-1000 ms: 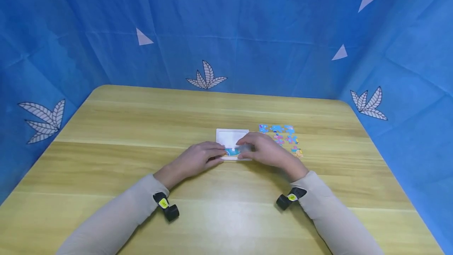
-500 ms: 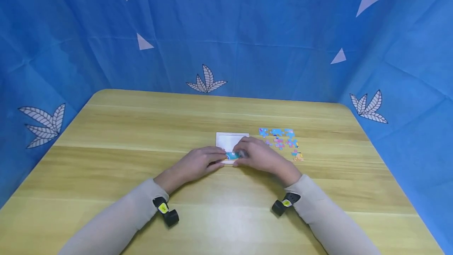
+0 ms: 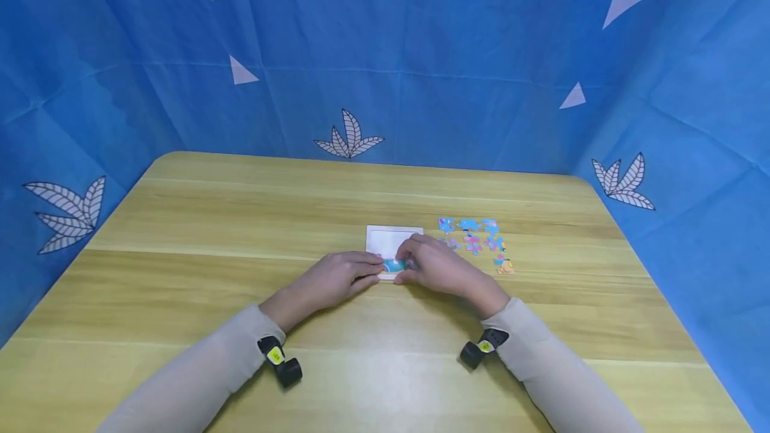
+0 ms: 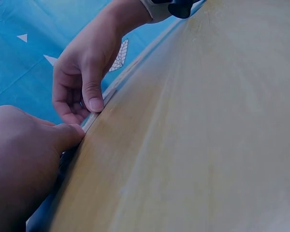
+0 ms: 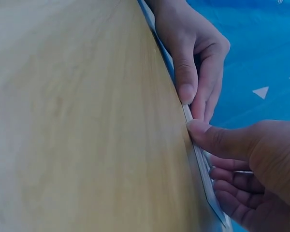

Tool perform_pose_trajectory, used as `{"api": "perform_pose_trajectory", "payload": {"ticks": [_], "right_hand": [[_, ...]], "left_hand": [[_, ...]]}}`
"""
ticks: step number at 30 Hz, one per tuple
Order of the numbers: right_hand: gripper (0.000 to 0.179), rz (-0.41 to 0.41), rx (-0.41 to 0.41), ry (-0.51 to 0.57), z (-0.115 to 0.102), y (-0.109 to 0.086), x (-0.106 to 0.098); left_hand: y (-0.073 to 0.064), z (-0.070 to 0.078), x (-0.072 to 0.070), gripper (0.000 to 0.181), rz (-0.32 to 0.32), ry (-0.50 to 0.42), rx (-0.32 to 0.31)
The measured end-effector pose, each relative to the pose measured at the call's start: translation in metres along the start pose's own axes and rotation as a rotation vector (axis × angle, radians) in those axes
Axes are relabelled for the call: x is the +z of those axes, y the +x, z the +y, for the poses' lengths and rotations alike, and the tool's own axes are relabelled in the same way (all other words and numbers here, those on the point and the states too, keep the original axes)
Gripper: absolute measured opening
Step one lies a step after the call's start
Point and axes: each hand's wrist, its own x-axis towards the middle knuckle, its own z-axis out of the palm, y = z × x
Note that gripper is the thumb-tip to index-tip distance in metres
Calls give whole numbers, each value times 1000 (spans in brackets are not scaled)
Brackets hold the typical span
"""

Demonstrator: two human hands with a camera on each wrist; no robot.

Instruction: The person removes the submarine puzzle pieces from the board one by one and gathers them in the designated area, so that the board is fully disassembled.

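Note:
A white-rimmed puzzle tray [image 3: 394,228] lies flat at mid-table, its upper part a bare white base. Along its lower edge sits a strip of blue-teal puzzle pieces [image 3: 394,265], partly covered by fingers. My left hand [image 3: 337,279] holds the tray's lower left corner, thumb at the near rim and fingertips over the left end. From the right, my right hand [image 3: 439,266] reaches over the tray with bent fingers, pinching a puzzle piece at the strip's right end; that piece is mostly hidden. In the right wrist view, the right thumb [image 5: 217,137] touches the tray's near edge.
Several loose puzzle pieces [image 3: 472,242], blue, pink and orange, lie in rough rows right of the tray. The wooden table [image 3: 240,206] ends at a blue cloth backdrop [image 3: 385,39] with leaf and triangle prints. Each wrist wears a black camera.
The right hand has moved slightly left and down onto the tray's lower right part, bringing the puzzle piece against the strip. The left hand has stayed at the left corner.

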Motion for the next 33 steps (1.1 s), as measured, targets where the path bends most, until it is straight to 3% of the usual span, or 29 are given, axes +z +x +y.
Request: {"api": "perform_pose_trajectory", "payload": {"ticks": [11,33], "right_hand": [[21,15,44,211,8,0,2],[12,23,105,326,15,2,5]], "left_hand": [[1,-3,3,29,21,-7,19],[1,-4,-2,27,-1,-80,17]]}}
